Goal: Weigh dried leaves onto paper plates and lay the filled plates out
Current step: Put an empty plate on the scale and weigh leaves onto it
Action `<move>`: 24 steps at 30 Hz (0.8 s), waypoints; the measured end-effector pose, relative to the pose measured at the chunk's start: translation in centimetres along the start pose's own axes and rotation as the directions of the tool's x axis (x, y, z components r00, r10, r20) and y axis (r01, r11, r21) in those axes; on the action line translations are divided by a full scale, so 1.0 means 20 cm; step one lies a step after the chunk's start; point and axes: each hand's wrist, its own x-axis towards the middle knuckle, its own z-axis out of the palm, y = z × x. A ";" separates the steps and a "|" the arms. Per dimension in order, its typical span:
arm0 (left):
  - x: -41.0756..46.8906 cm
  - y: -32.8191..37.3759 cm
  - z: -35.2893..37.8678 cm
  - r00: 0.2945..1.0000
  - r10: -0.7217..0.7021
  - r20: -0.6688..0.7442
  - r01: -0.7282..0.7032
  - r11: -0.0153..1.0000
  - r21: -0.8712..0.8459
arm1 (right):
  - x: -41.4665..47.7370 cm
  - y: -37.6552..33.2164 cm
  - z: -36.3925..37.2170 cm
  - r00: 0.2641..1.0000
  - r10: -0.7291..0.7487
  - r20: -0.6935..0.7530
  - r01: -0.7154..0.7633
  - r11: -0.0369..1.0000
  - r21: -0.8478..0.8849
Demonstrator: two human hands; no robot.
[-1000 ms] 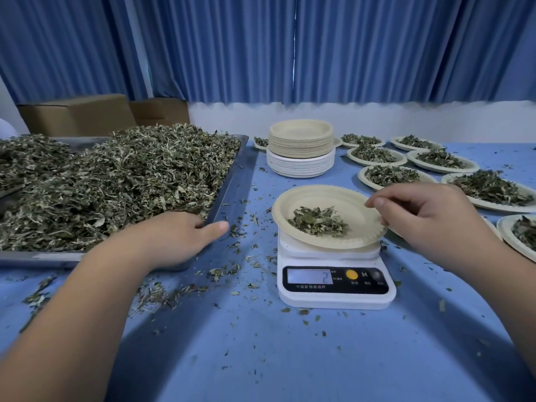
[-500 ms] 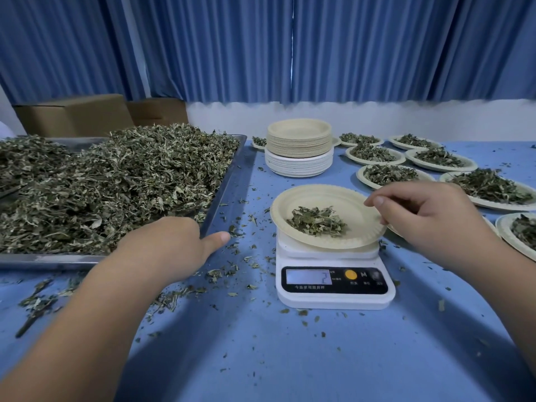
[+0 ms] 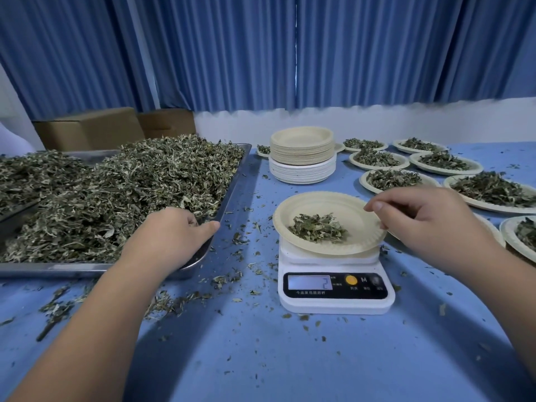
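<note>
Blue table (image 3: 290, 358); left hand (image 3: 171, 236) in tray (image 3: 232, 181) leaves (image 3: 116, 192), grasp hidden; right hand (image 3: 426, 224) pinching plate (image 3: 327, 204).

Pleated blue curtains (image 3: 203, 53) are shown across the upper half of the frame, parted at centre by a narrow bright slit, with a strip of white wall (image 3: 406, 117) exposed beneath them. Two brown cardboard boxes (image 3: 90, 129) are set side by side at middle left. The lower half is occupied by a blue-covered table (image 3: 290, 358).
</note>
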 end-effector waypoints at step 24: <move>0.05 0.87 0.13 0.848 0.530 0.006 -0.467 0.753 -0.464 | 0.02 0.06 -0.02 0.999 0.032 -0.042 -0.029 0.997 0.073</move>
